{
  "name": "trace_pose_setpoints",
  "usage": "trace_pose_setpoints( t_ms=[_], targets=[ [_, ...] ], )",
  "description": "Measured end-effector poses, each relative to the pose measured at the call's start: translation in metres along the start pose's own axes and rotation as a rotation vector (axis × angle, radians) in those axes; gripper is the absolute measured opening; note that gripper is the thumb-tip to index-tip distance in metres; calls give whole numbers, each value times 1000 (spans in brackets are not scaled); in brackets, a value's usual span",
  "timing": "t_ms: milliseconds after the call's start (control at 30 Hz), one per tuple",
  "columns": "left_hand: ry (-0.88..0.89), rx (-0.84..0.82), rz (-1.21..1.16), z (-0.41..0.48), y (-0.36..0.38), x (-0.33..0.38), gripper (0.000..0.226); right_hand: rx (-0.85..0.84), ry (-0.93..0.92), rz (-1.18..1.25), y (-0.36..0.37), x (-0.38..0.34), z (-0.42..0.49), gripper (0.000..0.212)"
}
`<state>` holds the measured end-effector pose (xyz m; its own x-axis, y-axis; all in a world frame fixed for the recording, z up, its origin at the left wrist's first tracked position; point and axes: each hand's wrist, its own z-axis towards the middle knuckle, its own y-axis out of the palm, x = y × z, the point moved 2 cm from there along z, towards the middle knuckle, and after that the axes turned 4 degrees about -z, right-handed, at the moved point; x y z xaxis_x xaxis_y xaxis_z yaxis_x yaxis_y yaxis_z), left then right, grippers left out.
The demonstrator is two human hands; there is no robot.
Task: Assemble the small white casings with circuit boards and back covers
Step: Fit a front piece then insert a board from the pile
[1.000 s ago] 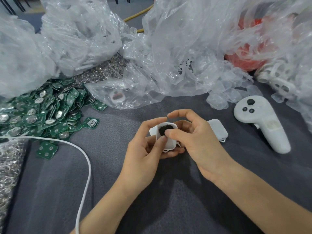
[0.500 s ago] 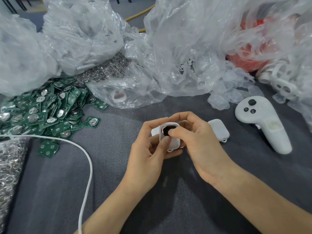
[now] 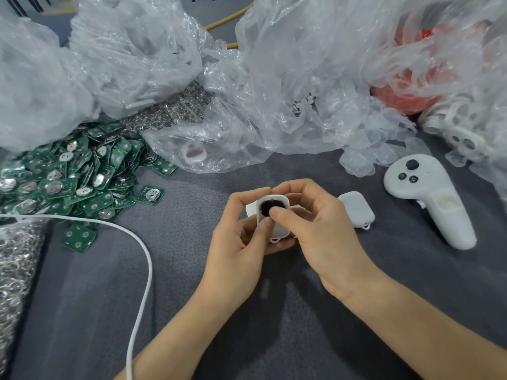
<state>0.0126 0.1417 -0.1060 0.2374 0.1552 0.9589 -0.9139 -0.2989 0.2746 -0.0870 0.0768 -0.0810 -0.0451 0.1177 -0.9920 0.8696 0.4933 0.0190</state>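
Observation:
Both hands hold one small white casing (image 3: pixel 279 229) above the grey cloth at mid-table. My left hand (image 3: pixel 241 242) grips it from the left and below, thumb on its face. My right hand (image 3: pixel 321 231) curls round its right side, and its thumb presses on a dark round part (image 3: pixel 265 207) in the casing's opening. A white piece (image 3: pixel 250 209) shows behind my left fingers. Another white casing (image 3: pixel 356 209) lies flat just right of my hands. A heap of green circuit boards (image 3: pixel 68 176) covers the left of the table.
A white game controller (image 3: pixel 428 198) lies at the right. Crumpled clear plastic bags (image 3: pixel 274 78) fill the back, one over a red object (image 3: pixel 406 97). A white cable (image 3: pixel 142 259) curves across the left front. Metal rings (image 3: pixel 13 264) pile at the left edge.
My hands have stayed in place with the casing. The right thumb has shifted slightly on the dark round part, and a red edge shows around it.

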Motion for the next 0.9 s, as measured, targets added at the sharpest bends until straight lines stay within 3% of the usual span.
trace_pose_setpoints(
  t_ms=[567, 900],
  targets=[
    [-55, 9, -33, 1, 0, 3, 26, 7, -122, -143, -2, 0, 0, 18],
    [-56, -32, -21, 2, -1, 2, 30, -29, -38, -57, -8, 2, 6, 25]
  ],
)
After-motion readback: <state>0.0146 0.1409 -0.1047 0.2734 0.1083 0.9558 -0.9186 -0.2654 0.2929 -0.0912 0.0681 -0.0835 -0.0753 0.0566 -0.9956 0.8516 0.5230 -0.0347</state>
